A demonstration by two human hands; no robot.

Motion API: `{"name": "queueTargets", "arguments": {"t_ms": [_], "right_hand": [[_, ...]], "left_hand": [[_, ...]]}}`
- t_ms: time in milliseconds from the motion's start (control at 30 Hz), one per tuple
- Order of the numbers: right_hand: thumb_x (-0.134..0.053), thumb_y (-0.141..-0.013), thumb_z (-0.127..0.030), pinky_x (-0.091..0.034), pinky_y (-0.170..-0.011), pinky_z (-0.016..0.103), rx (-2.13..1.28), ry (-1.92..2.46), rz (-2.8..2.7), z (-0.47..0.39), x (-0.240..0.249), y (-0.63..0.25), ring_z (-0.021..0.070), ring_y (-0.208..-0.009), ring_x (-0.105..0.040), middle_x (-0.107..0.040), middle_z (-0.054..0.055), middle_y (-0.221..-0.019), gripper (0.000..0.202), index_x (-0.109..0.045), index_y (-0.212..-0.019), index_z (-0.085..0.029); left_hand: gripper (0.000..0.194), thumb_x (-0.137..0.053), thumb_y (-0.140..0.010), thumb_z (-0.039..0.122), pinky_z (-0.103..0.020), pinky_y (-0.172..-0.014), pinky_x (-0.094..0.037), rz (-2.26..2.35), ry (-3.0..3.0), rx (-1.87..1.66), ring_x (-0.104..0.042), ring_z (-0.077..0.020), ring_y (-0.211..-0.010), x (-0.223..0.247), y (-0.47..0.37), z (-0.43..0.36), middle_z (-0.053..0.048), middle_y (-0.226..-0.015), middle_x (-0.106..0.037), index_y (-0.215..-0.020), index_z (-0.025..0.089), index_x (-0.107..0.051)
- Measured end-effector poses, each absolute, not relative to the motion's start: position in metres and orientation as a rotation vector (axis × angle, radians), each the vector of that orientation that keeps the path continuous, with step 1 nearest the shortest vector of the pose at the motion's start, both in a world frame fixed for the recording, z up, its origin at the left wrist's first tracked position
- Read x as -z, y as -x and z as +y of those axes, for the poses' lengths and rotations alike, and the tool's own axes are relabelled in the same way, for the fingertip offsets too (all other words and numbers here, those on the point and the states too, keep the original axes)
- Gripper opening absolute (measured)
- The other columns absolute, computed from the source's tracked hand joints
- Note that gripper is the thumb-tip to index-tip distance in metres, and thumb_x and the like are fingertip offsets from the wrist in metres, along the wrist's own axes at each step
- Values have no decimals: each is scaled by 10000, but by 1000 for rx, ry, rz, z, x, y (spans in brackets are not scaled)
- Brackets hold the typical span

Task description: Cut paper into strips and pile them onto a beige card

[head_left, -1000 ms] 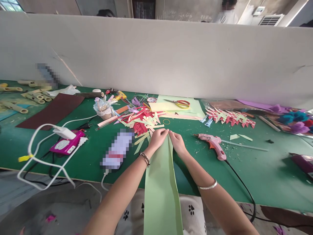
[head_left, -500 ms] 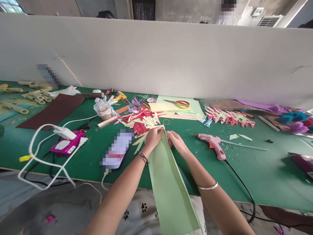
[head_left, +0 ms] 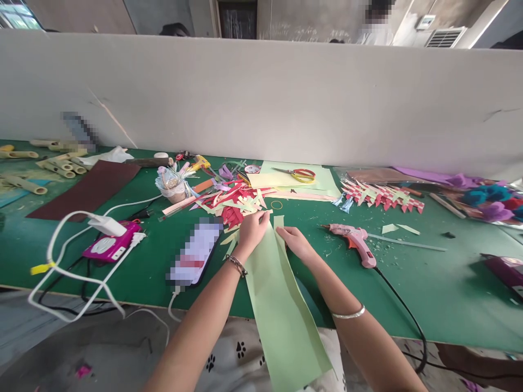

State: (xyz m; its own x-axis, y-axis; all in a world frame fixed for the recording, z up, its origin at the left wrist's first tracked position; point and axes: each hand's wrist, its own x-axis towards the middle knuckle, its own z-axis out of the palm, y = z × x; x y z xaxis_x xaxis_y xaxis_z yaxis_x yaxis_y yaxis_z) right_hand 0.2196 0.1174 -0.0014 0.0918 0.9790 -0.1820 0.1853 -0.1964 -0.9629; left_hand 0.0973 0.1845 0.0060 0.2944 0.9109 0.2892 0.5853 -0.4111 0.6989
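Two bare hands, seen in the head view, share a long green paper sheet [head_left: 281, 321] that reaches from the tabletop [head_left: 461, 294] over its front edge, above a paw-print cloth [head_left: 229, 348]. We see the left hand [head_left: 252, 231] pinching the sheet's far end between thumb and fingers; the right hand [head_left: 297, 242] pinches a narrow green strip [head_left: 278, 221] just beside it. At the top, strip and sheet stand apart, and we judge the separation to be at an early stage. Farther down, the sheet hides the join, so we cannot tell how much holds together; most of the length looks undone to us.

Beyond the fingers we count a rubber band [head_left: 277, 204] and, just past the left hand, a heap of coloured paper scraps [head_left: 235, 204]. A phone [head_left: 196, 253] lies near the left forearm, leaving that side tighter, in our judgement. Green surface stretches between the right hand and a pink glue gun [head_left: 357, 242], giving us the wider room, though the gun's cord [head_left: 425, 345] drops over the front edge by the right forearm. A pale partition [head_left: 245, 98] bounds the far side.
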Motion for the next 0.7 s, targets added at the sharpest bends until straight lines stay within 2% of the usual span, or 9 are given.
{"name": "queueTargets", "arguments": {"t_ms": [133, 300, 467, 567, 700], "right_hand": [[-452, -705, -576, -282, -453, 231, -1190, 1515, -1179, 117, 2, -220, 86, -408, -389, -419, -51, -437, 425, -396, -528, -194], [-461, -717, -571, -289, -446, 230, -1158, 1549, -1117, 119, 4, -226, 77, -371, -364, -433, -47, -409, 418, -357, -538, -207], [-403, -754, -601, -377, -513, 244, -1225, 1491, -1155, 115, -6, -226, 102, -469, -479, -561, 8, -607, 435, -483, -677, -181], [-450, -752, -563, -366, -550, 232, -1206, 1471, -1370, 112, -11, -224, 103, -538, -473, -505, -21, -591, 406, -481, -627, -178], [-477, -734, -468, -303, -511, 230, -1119, 1598, -1426, 113, -7, -222, 90, -479, -403, -410, -47, -471, 373, -391, -508, -184]], "left_hand": [[378, -387, -848, 368, -234, -472, -225, 1341, -2104, -978, -353, -108, -464, -7, -94, 188, 25, -467, -403, -521, 183, -432], [369, -363, -861, 360, -229, -466, -232, 1370, -2079, -1040, -384, -107, -474, -9, -84, 195, 16, -490, -444, -595, 169, -532], [369, -382, -861, 356, -231, -466, -228, 1400, -2094, -1060, -379, -103, -463, -8, -82, 197, 8, -489, -469, -590, 163, -544], [379, -392, -861, 365, -235, -472, -224, 1416, -2119, -1061, -363, -103, -457, -9, -84, 195, 4, -484, -468, -572, 165, -533], [351, -407, -853, 338, -240, -461, -199, 1466, -2116, -1060, -349, -100, -444, -12, -84, 194, 6, -478, -469, -586, 164, -555]]}}
